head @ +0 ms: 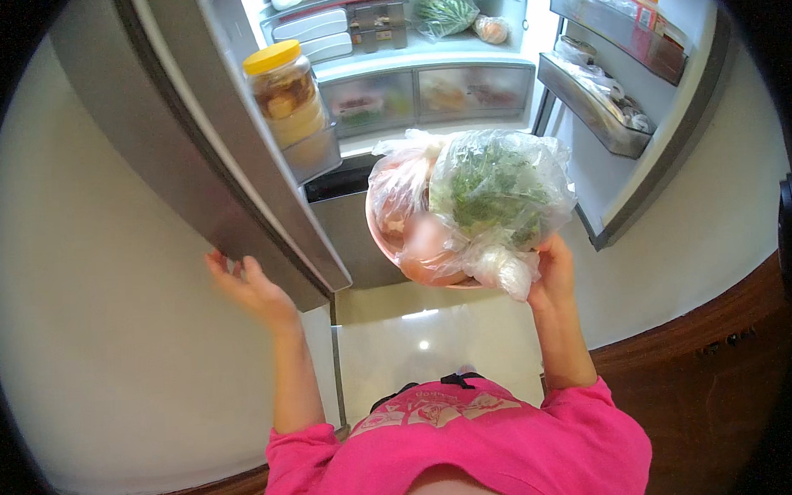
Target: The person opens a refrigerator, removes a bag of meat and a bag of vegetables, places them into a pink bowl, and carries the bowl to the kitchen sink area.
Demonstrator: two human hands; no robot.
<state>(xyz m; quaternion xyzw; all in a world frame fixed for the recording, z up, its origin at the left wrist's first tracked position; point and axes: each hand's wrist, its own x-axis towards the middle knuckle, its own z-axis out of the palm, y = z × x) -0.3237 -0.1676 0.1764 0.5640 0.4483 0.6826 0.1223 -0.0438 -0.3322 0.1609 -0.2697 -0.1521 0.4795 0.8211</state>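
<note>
My right hand (554, 268) grips a pink basin (377, 238) by its right side, in front of the open refrigerator. Heaped in the basin are a clear plastic bag of leafy greens (498, 185), a knotted bag with brownish contents (397, 195), and an orange-pink item in plastic (432, 259) whose kind I cannot tell. The twisted end of a bag (511, 273) hangs over the near rim. At the outer face of the left refrigerator door (237, 207), my left hand (257, 288) has its fingers apart and holds nothing; whether it touches the door is unclear.
A large yellow-lidded jar (283, 94) stands in the left door bin. Inside, a shelf (422, 53) bears bagged greens (445, 13) and containers, above two clear drawers (472, 91). The right door (661, 153) swings wide with loaded bins. Walls flank both sides; glossy tile (431, 331) lies below.
</note>
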